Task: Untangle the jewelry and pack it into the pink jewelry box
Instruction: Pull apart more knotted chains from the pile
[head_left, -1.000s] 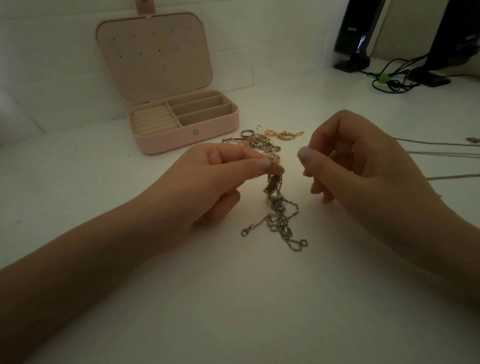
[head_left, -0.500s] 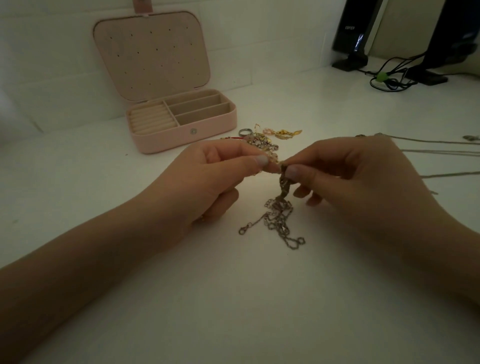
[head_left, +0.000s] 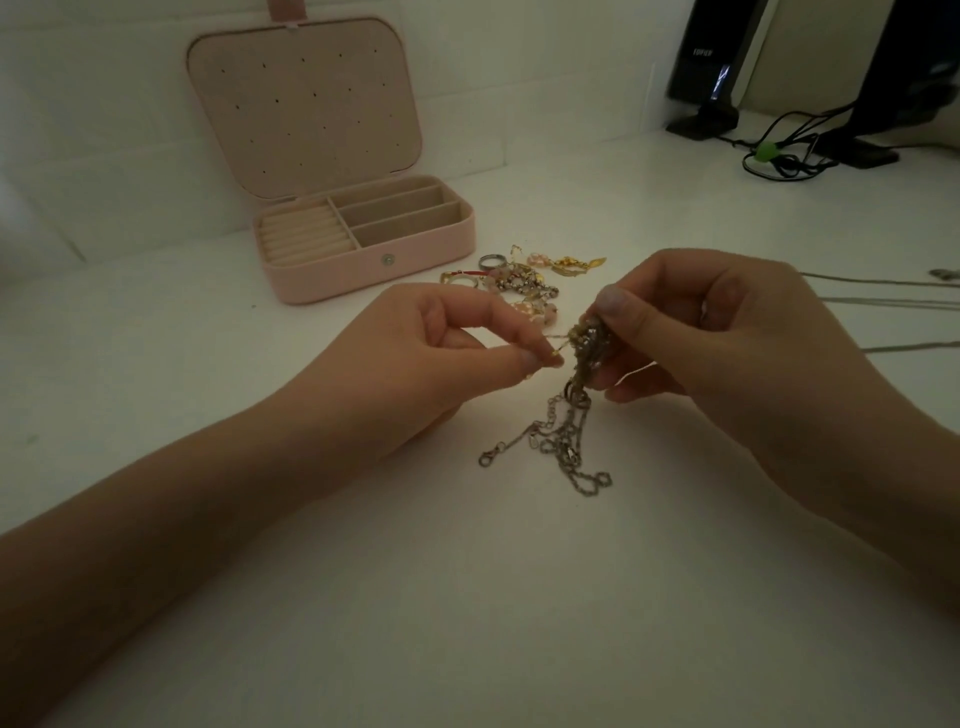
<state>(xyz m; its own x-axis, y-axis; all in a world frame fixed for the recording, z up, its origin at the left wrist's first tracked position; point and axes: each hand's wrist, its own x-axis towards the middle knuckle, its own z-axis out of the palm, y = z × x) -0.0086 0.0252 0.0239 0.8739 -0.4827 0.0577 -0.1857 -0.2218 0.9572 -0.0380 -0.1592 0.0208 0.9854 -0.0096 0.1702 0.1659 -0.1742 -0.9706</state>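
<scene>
A knot of tangled silver and gold chains (head_left: 584, 358) hangs between my hands above the white table, its loose ends (head_left: 563, 447) trailing on the surface. My right hand (head_left: 717, 332) grips the knot between thumb and fingers. My left hand (head_left: 447, 343) pinches a thin gold strand pulled out to the left of the knot. The pink jewelry box (head_left: 374, 270) stands open at the back left, its compartments holding nothing. A pile of rings, beads and gold charms (head_left: 519, 283) lies between the box and my hands.
Thin chains (head_left: 883, 301) lie stretched across the table at the right edge. Black speaker stands (head_left: 706, 117) and a bundle of black cables (head_left: 779, 156) occupy the back right corner. A white wall runs behind the box.
My right hand came in from the right and took hold of the knot. My left hand shifted left, drawing out a thin gold strand.
</scene>
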